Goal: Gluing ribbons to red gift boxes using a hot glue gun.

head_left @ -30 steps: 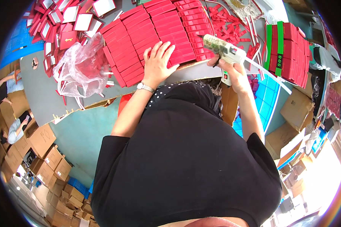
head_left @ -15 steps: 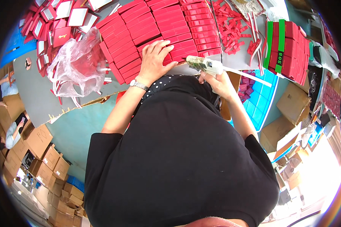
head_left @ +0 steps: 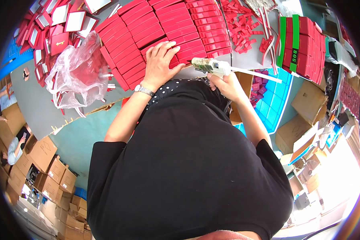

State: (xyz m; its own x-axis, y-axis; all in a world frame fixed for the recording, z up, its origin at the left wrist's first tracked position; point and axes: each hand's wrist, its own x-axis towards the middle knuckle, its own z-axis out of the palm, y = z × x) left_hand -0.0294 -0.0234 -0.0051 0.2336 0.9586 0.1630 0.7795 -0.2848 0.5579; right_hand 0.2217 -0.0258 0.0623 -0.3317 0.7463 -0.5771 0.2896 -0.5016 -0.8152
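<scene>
My left hand point(head_left: 159, 66) rests on the near edge of a block of red boxes point(head_left: 176, 25) laid in tight rows. Its fingers are stretched out over the box tops with the thumb apart, and nothing is held in it. On that wrist is a watch point(head_left: 144, 90). My right hand point(head_left: 229, 86) is wrapped round the handle of a white hot glue gun point(head_left: 217, 67). The gun's dirty nozzle end points left, toward the nearest boxes. A long white glue stick point(head_left: 258, 74) sticks out of its back.
Loose red ribbon pieces point(head_left: 238, 26) lie right of the boxes. A clear plastic bag point(head_left: 78, 74) and a heap of red-and-white box parts point(head_left: 54, 30) are at left. Strapped red boxes point(head_left: 308, 48) stand at right, near a blue crate point(head_left: 274, 100). Cardboard cartons point(head_left: 44, 154) stand beyond the table.
The glue gun and my right hand have shifted slightly left. My left hand stays on the boxes with its fingers stretched out. The whole view has tilted a little.
</scene>
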